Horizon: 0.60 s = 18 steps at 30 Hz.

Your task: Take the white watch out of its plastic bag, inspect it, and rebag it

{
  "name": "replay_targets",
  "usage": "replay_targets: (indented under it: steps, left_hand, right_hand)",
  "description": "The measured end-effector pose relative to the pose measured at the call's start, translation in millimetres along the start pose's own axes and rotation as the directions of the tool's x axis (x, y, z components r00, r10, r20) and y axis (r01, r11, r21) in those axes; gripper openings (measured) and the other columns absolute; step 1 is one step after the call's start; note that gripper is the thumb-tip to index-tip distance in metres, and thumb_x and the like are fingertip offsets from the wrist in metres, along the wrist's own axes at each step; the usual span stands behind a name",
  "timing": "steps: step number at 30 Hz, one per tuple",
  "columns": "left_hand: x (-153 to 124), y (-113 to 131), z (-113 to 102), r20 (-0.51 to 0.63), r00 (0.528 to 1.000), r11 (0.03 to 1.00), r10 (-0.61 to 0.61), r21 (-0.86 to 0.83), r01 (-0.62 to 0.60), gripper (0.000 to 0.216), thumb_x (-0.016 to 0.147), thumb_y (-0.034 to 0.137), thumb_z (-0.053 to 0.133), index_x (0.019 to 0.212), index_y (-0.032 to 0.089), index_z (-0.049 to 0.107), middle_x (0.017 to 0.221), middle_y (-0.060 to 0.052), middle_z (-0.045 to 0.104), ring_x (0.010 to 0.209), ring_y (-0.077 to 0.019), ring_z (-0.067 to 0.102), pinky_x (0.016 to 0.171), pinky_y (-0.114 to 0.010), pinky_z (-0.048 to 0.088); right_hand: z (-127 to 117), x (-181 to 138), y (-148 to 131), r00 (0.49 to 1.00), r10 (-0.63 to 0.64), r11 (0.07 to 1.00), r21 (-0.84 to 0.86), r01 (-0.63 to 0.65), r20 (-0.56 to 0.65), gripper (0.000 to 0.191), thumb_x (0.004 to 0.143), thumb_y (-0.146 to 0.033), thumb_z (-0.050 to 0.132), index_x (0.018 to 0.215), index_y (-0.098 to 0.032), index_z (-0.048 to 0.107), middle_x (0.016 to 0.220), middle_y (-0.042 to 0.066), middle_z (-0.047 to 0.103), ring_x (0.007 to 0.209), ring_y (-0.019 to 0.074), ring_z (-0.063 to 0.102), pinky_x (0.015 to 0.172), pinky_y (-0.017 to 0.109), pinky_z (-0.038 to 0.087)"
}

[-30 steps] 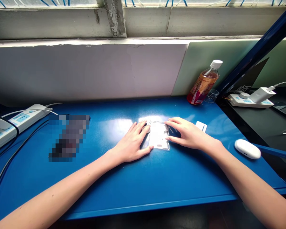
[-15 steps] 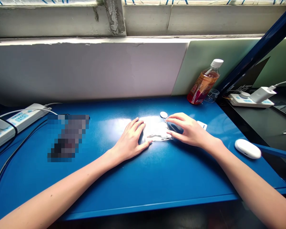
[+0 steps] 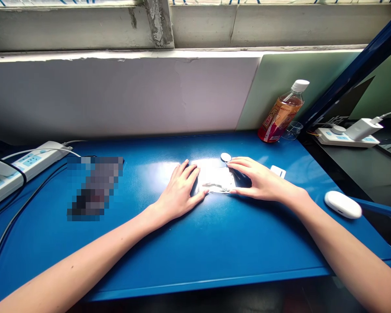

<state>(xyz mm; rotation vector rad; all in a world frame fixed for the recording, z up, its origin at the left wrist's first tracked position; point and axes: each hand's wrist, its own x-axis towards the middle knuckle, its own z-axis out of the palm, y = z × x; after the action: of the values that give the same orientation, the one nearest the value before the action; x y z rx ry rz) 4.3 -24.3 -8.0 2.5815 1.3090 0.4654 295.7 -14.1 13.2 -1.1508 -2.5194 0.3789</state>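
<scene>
A small, shiny, pale packet [image 3: 217, 177] lies flat on the blue tabletop [image 3: 215, 243], partly washed out by glare. My left hand [image 3: 181, 187] rests at its left edge, fingers spread, thumb at the lower corner. On the opposite side my right hand [image 3: 257, 177] has its thumb and fingers apart, the tips at or beside the packet's right edge; exact contact is hard to make out. A small round white disc [image 3: 226, 157] sits just above the packet, close to the right fingertips. Part of a white card-like piece [image 3: 278, 171] shows behind the right hand.
A drink bottle [image 3: 282, 113] stands at the back right beside a clear crumpled piece [image 3: 292, 130]. A white rounded case [image 3: 342, 204] lies near the right edge. To the left are a blurred-out flat object [image 3: 97, 184], cables and a power strip [image 3: 32, 161].
My right thumb has spread a little farther from its fingers, at the packet's lower right corner. My left hand stays at the packet's left edge. The whole view has shifted slightly.
</scene>
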Motion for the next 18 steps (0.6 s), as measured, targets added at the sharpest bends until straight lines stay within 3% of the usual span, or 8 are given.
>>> replay_targets:
  steps: [18]
  left_hand:
    - [1.9, -0.4, 1.8, 0.041, 0.999, 0.999, -0.021, 0.042, 0.019, 0.074, 0.094, 0.060, 0.054, 0.149, 0.012, 0.041, 0.156, -0.023, 0.039, 0.150, -0.0406, 0.028, 0.120, -0.061, 0.026]
  right_hand:
    - [3.2, -3.1, 5.0, 1.000, 0.028, 0.998, 0.064, -0.028, 0.007, 0.073, 0.079, -0.058, 0.074, 0.140, -0.023, 0.059, 0.147, 0.016, 0.054, 0.137, 0.0392, 0.049, 0.111, 0.059, 0.045]
